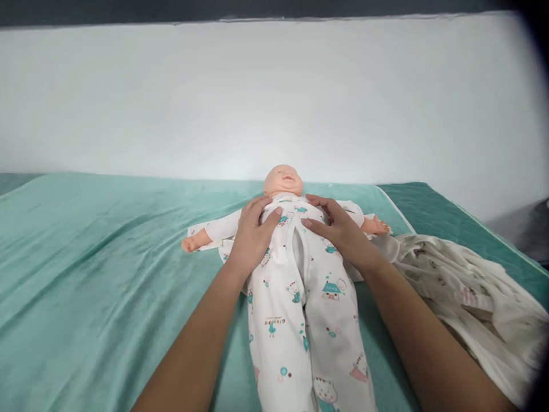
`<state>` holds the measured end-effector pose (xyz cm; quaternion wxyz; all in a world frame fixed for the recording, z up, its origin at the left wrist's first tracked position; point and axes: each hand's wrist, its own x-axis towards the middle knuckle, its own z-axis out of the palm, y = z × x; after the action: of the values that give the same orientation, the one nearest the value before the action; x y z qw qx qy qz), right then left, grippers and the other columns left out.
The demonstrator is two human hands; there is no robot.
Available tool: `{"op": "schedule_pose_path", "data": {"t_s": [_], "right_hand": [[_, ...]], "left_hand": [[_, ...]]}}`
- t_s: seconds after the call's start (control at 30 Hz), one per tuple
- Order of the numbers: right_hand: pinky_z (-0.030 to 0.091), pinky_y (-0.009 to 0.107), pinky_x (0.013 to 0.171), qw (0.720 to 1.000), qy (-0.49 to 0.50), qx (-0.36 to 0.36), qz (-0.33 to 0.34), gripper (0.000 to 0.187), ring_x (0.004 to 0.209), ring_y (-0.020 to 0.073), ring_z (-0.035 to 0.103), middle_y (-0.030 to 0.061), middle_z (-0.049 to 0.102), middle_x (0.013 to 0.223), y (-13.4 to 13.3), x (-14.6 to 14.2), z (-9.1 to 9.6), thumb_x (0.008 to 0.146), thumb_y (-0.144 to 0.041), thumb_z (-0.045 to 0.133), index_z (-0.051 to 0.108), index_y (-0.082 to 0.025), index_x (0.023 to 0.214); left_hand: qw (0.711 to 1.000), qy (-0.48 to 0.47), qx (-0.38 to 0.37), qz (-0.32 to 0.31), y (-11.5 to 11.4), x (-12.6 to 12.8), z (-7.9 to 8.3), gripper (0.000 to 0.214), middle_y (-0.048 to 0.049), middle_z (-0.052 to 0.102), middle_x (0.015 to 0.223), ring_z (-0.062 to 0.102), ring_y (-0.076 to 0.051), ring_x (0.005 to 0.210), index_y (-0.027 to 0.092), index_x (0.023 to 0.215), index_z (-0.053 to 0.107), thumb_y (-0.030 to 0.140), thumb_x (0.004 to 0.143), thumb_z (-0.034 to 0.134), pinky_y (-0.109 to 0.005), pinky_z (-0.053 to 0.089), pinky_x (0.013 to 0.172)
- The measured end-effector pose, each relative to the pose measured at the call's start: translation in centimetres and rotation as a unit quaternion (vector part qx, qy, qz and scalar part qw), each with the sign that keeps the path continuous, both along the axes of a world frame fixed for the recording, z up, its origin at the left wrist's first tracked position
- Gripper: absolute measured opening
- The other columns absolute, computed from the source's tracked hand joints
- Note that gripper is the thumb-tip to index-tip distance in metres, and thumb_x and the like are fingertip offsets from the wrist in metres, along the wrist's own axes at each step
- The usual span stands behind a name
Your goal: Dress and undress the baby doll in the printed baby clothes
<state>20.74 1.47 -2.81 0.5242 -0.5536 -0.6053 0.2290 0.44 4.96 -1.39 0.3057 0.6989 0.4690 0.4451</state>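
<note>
A baby doll [283,180] lies on its back, head toward the wall and arms spread to both sides. It wears white baby clothes [278,309] printed with small cats and houses, with an open slit at the crotch. My left hand [255,232] rests on the left side of the doll's torso, thumb and fingers apart. On the other side of the chest lies my right hand [337,229], its fingers also spread. Both palms touch the fabric, and neither hand visibly grips it. The doll's feet are outside the view.
A teal blanket [107,274] with soft folds covers the surface. Crumpled white printed cloth [463,286] lies at the right, beside my right forearm. Darker green quilted cover [433,212] shows at the far right. A white wall [274,97] stands behind the doll's head.
</note>
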Motion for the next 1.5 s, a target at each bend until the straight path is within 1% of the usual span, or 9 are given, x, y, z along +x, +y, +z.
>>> {"op": "schedule_pose_path", "data": {"t_s": [0.2, 0.33, 0.47, 0.67, 0.87, 1.0, 1.2, 1.33, 1.5], "right_hand": [[0.043, 0.047, 0.104, 0.998, -0.023, -0.026, 0.048, 0.045, 0.101, 0.0205, 0.058, 0.0007, 0.06, 0.129, -0.7, -0.7, 0.8, 0.077, -0.051, 0.073, 0.062, -0.031, 0.116], [0.038, 0.048, 0.106, 0.995, -0.079, 0.044, 0.049, 0.025, 0.116, 0.0255, 0.054, 0.001, 0.056, 0.14, -1.2, -1.6, 1.2, 0.082, -0.049, 0.069, 0.062, -0.025, 0.085], [0.036, 0.048, 0.108, 0.988, -0.124, 0.088, 0.023, 0.033, 0.124, 0.0273, 0.048, 0.0027, 0.058, 0.134, -1.8, -1.6, 0.6, 0.088, -0.05, 0.063, 0.057, -0.023, 0.068], [0.031, 0.046, 0.113, 0.98, -0.158, 0.103, -0.069, 0.042, 0.125, 0.0241, 0.044, 0.008, 0.052, 0.127, -3.9, 0.2, -1.9, 0.096, -0.048, 0.043, 0.053, -0.022, 0.065], [0.034, 0.037, 0.111, 0.993, -0.048, 0.05, -0.092, 0.041, 0.12, 0.0213, 0.048, 0.0089, 0.052, 0.122, -6.1, 1.5, -3.4, 0.093, -0.051, 0.043, 0.056, -0.02, 0.067], [0.043, 0.034, 0.102, 0.998, -0.009, -0.004, -0.06, 0.035, 0.111, 0.0186, 0.055, 0.0059, 0.061, 0.115, -7.0, 1.1, -3.4, 0.089, -0.053, 0.048, 0.061, -0.02, 0.091], [0.04, 0.04, 0.107, 0.992, -0.063, 0.108, -0.009, 0.032, 0.123, 0.0206, 0.052, 0.0092, 0.059, 0.124, -6.9, 0.6, -3.0, 0.088, -0.039, 0.053, 0.06, -0.021, 0.114], [0.032, 0.046, 0.115, 0.982, -0.124, 0.143, 0.024, 0.029, 0.128, 0.0219, 0.049, 0.0086, 0.06, 0.129, -6.0, 0.2, -1.7, 0.093, -0.037, 0.049, 0.062, -0.024, 0.115], [0.029, 0.048, 0.115, 0.97, -0.193, 0.125, 0.074, 0.032, 0.133, 0.0279, 0.041, 0.0073, 0.055, 0.136, -4.8, -1.3, 1.1, 0.085, -0.049, 0.066, 0.065, -0.026, 0.108]], "left_hand": [[0.991, 0.028, 0.126, 0.022, -0.7, 0.0, -0.2, 0.016, -0.006, 0.061, 0.121, 0.057, -0.021, 0.115, 0.022, 0.085, 0.059, 0.035, 0.094, 0.056, -0.036, 0.047, 0.095], [0.967, 0.099, 0.235, 0.025, -1.4, -0.1, 0.2, 0.035, -0.0035, 0.059, 0.081, 0.054, -0.018, 0.087, 0.021, 0.069, 0.05, 0.04, 0.098, 0.049, -0.035, 0.044, 0.081], [0.949, 0.154, 0.273, 0.019, -1.7, -0.3, 0.1, 0.048, -0.0022, 0.053, 0.066, 0.049, -0.018, 0.075, 0.02, 0.061, 0.047, 0.042, 0.102, 0.037, -0.036, 0.039, 0.074], [0.952, 0.141, 0.266, 0.05, -2.6, -1.7, -1.7, 0.05, -0.0037, 0.058, 0.076, 0.052, -0.018, 0.082, 0.021, 0.061, 0.056, 0.043, 0.101, 0.038, -0.036, 0.042, 0.08], [0.93, 0.222, 0.226, 0.187, -5.7, -4.0, -3.6, 0.051, -0.0068, 0.065, 0.084, 0.055, -0.022, 0.087, 0.02, 0.072, 0.069, 0.046, 0.101, 0.035, -0.039, 0.04, 0.084], [0.94, 0.257, 0.194, 0.112, -7.5, -4.8, -3.8, 0.045, -0.0074, 0.066, 0.091, 0.057, -0.023, 0.095, 0.02, 0.086, 0.067, 0.041, 0.103, 0.031, -0.038, 0.042, 0.089], [0.984, 0.117, 0.121, 0.062, -9.6, -5.0, -4.2, 0.026, -0.0077, 0.058, 0.12, 0.057, -0.019, 0.113, 0.021, 0.102, 0.062, 0.038, 0.098, 0.044, -0.032, 0.045, 0.099], [0.993, 0.059, 0.088, 0.05, -9.7, -5.0, -4.7, 0.023, -0.0077, 0.055, 0.125, 0.057, -0.018, 0.113, 0.021, 0.105, 0.062, 0.036, 0.096, 0.048, -0.031, 0.047, 0.097], [0.994, 0.023, 0.104, 0.04, -9.0, -5.0, -5.3, 0.017, -0.0069, 0.055, 0.123, 0.056, -0.019, 0.114, 0.022, 0.102, 0.061, 0.035, 0.094, 0.053, -0.031, 0.048, 0.094]]}}
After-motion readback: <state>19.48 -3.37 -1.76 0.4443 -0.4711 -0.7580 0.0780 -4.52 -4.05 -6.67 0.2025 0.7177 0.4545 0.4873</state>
